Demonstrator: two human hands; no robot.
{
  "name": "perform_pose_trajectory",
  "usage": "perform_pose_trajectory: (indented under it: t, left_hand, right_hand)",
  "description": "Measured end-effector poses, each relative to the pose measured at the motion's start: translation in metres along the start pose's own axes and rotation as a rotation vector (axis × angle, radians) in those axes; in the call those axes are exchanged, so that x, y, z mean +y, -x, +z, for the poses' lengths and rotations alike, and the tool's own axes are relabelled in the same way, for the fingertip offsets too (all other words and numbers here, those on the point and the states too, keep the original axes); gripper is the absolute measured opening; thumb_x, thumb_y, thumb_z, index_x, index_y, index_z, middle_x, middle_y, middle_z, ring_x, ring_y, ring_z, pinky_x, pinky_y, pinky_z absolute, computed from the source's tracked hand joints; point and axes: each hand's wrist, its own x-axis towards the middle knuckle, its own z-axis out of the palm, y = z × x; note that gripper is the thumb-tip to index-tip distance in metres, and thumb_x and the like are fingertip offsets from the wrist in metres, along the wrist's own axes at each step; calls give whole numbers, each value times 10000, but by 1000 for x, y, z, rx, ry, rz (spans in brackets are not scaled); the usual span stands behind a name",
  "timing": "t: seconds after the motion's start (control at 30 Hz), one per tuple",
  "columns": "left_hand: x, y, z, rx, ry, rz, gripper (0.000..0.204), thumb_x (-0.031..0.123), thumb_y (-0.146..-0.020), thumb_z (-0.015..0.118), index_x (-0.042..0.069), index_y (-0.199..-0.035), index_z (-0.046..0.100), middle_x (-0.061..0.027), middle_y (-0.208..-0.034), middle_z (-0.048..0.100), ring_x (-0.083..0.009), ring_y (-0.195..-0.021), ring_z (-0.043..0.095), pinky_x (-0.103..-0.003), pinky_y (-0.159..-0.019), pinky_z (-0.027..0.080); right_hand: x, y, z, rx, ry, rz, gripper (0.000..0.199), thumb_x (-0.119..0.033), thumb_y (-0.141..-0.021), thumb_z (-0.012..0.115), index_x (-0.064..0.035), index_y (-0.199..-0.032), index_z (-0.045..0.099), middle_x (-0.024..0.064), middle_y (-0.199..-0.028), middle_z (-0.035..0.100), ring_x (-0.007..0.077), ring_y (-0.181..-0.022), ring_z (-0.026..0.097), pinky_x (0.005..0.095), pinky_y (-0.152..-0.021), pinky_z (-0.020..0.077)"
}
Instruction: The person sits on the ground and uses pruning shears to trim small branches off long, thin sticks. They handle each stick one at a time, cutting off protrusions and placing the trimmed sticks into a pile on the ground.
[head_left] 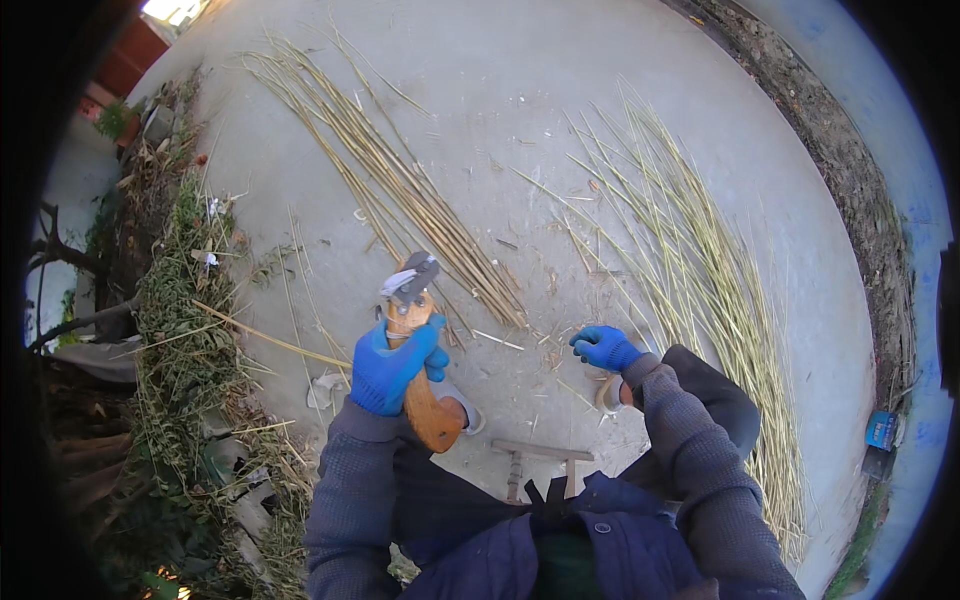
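The left hand's (385,372) gloved fingers (437,352) are wrapped firmly around a wooden-handled tool (428,412), gripping it just below its grey metal head (410,280); holding it that close to the head likely gives better control than the handle's curved lower end would. A lone yellowish stem (290,345) runs up to that hand from the left, though whether it is gripped or merely passes behind cannot be told. The right hand (603,348), also gloved, hovers in front of the right knee with its fingers loosely curled inward; whether they pinch anything is too small to tell. The gloves presumably guard against splinters. Ahead, brown stalks (430,210) lie side by side on the concrete floor (480,70), their near ends gathered toward the feet, probably for easy reach. Greenish-yellow stalks (720,270) form a separate heap along the right side, spreading at the far end, which seems to keep the two sorts apart. A small wooden stool (545,452) shows between the legs, and leafy cuttings (185,310) are heaped at the left edge, out of the working space.
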Motion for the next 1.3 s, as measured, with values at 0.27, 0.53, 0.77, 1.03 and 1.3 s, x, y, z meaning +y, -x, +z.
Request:
perform_pose_trajectory:
  t: [0.27, 0.53, 0.77, 1.03, 1.3]
  left_hand:
    - [23, -3, -14, 137, -21, -159, 308, 41, -866, 581, -80, -1148, 603, -115, -706, 636, -192, -576, 606, -301, -540, 504]
    - [47, -14, -18, 68, -52, -425, 339, 82, -883, 612, -49, -1195, 591, -106, -835, 695, -157, -696, 664, -283, -659, 538]
    - [47, -23, -17, 76, -123, -454, 387, 13, -840, 584, -52, -1221, 580, -125, -802, 688, -176, -680, 663, -300, -619, 529]
    - [49, -3, -24, 2, -83, -372, 303, 102, -884, 632, -41, -1145, 582, -111, -855, 700, -161, -740, 683, -305, -702, 563]
    - [31, 6, -21, 63, -16, -169, 294, 133, -918, 621, -39, -1156, 605, -112, -827, 693, -164, -723, 686, -294, -655, 558]
  right_hand:
    - [40, -152, 61, 350, 256, -28, 485, -430, -815, 630, -89, -1159, 658, 145, -1008, 707, 313, -961, 673, 413, -863, 513]
    - [-10, -267, 121, 510, 603, 10, 698, -493, -782, 682, -78, -1320, 524, 176, -1180, 658, 305, -1090, 631, 431, -944, 465]
    - [-13, -253, 139, 120, 339, -97, 568, -467, -782, 711, -59, -1168, 630, 138, -962, 701, 299, -880, 677, 411, -790, 523]
    - [-41, -151, 110, 88, -96, -212, 401, -432, -910, 605, -48, -993, 687, 141, -883, 702, 278, -815, 678, 377, -746, 521]
    - [-41, -113, 96, 400, 542, -333, 325, -303, -933, 557, -57, -1118, 663, 207, -865, 686, 337, -770, 674, 453, -693, 526]
